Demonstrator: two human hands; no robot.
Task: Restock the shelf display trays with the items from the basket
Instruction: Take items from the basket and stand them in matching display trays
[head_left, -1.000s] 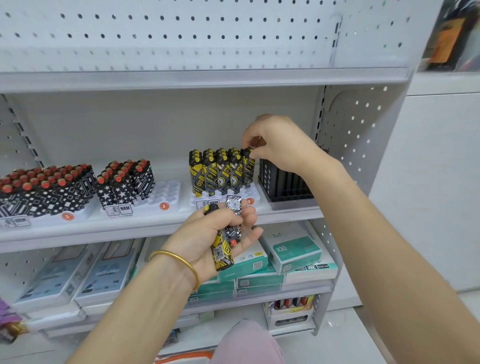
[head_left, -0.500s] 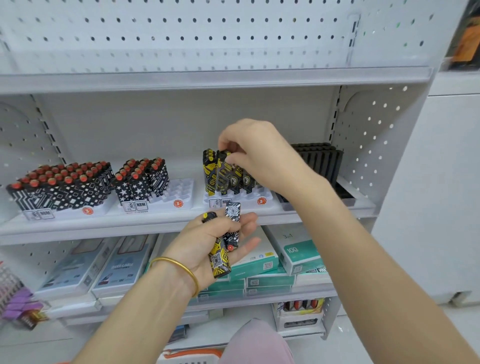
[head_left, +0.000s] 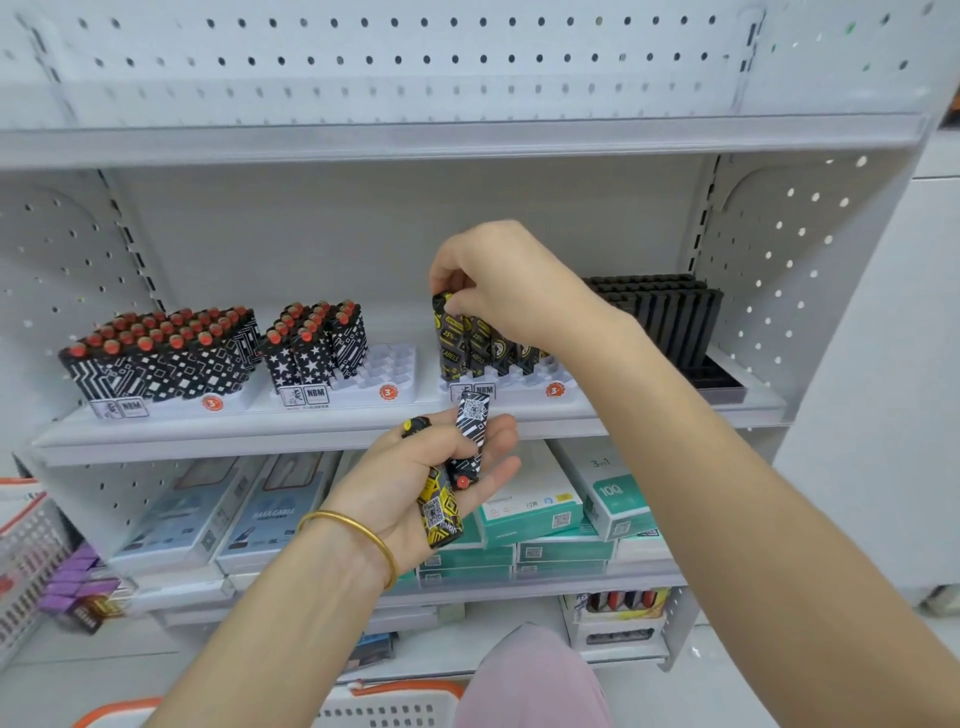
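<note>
holding two spare lighters, the left hand (head_left: 415, 483) sits nearest, palm up, fingers loosely curled round a yellow-and-black lighter (head_left: 439, 512) and a black-and-white lighter (head_left: 472, 431), above the white basket (head_left: 415, 688) at the bottom edge. it has barely moved in the last second. beyond it, the right hand (head_left: 498, 291) has slid from the right end of the yellow-and-black row to its left end, fingertips bent down, pinching the top of the end lighter (head_left: 448, 338) standing in the white display tray (head_left: 519, 392) on the middle shelf (head_left: 311, 431). that one is probably being seated, leaving two to place.
</note>
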